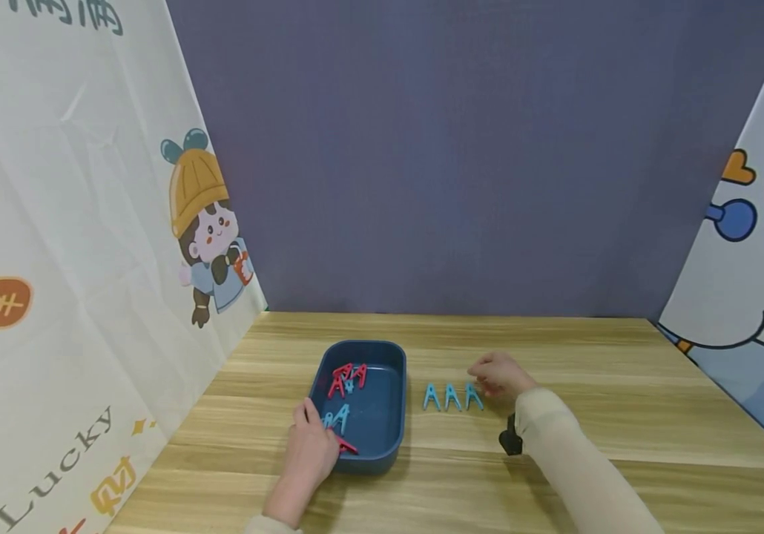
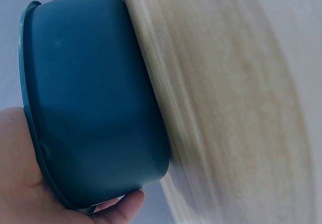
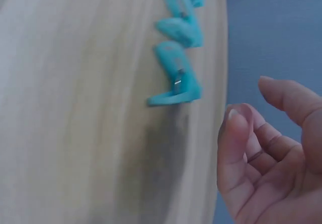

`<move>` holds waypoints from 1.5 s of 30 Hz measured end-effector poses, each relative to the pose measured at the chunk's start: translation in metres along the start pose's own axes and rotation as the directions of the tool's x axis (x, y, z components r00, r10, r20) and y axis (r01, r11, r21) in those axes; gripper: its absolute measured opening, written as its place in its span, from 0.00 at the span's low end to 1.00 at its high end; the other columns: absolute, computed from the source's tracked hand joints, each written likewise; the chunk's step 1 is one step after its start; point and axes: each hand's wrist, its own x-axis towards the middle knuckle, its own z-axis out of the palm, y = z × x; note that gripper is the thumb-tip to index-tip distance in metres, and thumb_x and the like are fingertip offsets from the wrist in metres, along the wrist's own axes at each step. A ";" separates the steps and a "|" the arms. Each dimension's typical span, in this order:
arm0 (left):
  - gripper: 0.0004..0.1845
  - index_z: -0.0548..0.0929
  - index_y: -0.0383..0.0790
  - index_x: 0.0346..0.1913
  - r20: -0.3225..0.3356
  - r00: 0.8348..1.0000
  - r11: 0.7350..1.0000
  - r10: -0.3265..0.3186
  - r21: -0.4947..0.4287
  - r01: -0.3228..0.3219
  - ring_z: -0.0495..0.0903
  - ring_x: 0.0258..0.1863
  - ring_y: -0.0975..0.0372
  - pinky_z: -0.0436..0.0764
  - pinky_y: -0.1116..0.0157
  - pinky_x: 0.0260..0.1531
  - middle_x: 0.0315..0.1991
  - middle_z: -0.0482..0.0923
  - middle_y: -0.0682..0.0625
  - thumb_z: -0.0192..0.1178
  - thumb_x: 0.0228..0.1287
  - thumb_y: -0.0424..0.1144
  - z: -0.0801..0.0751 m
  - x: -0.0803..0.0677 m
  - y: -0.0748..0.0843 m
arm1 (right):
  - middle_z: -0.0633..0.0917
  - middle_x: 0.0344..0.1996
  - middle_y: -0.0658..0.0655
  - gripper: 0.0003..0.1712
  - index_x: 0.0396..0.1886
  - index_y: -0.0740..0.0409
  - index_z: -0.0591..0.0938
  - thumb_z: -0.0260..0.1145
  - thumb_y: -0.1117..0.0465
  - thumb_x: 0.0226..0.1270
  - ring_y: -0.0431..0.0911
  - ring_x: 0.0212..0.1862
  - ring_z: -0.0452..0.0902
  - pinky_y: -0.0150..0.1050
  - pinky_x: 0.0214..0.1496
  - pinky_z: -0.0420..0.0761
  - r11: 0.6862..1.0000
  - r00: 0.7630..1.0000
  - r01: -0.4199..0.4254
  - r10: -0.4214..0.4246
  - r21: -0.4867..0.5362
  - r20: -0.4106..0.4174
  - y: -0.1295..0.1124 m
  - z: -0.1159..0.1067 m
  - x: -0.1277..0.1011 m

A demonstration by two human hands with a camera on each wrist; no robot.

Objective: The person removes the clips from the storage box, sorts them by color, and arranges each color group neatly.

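Observation:
My left hand [image 1: 315, 443] grips the near left side of a dark blue plastic bin [image 1: 400, 430]. In the left wrist view, fingers [image 2: 123, 209] wrap round the wall of the bin [image 2: 95, 98]. Red clothespins [image 1: 337, 386] and light blue clothespins [image 1: 341, 418] lie inside it. To the right of the bin, three light blue clothespins stand in a row: left [image 1: 431, 397], middle [image 1: 452, 397] and right [image 1: 473, 396]. My right hand [image 1: 504, 375] hovers beside the right one, fingers loosely bent. In the right wrist view, thumb and forefinger are apart with nothing between them.
The wood-grain table [image 1: 595, 371] reaches back to a dark blue-grey panel [image 1: 435, 163]. Printed cloth walls stand on the left [image 1: 88, 222] and right [image 1: 742, 297]. A small black device [image 1: 510, 437] sits under my right wrist.

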 end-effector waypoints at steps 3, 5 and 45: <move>0.34 0.52 0.14 0.63 -0.002 1.000 1.000 0.002 0.006 -0.002 0.69 0.45 0.37 0.71 0.46 0.44 0.58 0.55 0.25 0.52 0.58 0.32 0.000 0.000 0.000 | 0.74 0.27 0.58 0.13 0.41 0.70 0.76 0.59 0.63 0.62 0.44 0.23 0.71 0.36 0.24 0.75 1.000 1.000 0.017 -0.017 0.002 0.015 -0.009 -0.001 0.000; 0.35 0.52 0.14 0.63 -0.002 1.000 1.000 0.001 0.009 -0.001 0.69 0.45 0.37 0.71 0.46 0.44 0.58 0.55 0.25 0.52 0.58 0.32 -0.001 0.000 0.000 | 0.75 0.31 0.61 0.15 0.43 0.70 0.75 0.58 0.61 0.63 0.48 0.27 0.74 0.38 0.28 0.77 0.999 0.999 0.033 -0.032 -0.010 0.028 -0.016 -0.001 0.000; 0.35 0.54 0.14 0.62 -0.026 1.000 0.999 0.014 0.041 -0.013 0.70 0.42 0.37 0.73 0.47 0.42 0.58 0.56 0.25 0.52 0.58 0.33 0.005 -0.001 -0.001 | 0.80 0.38 0.64 0.17 0.48 0.64 0.78 0.62 0.60 0.62 0.54 0.36 0.77 0.43 0.34 0.80 0.989 0.968 0.135 -0.120 -0.055 0.220 -0.132 0.089 0.001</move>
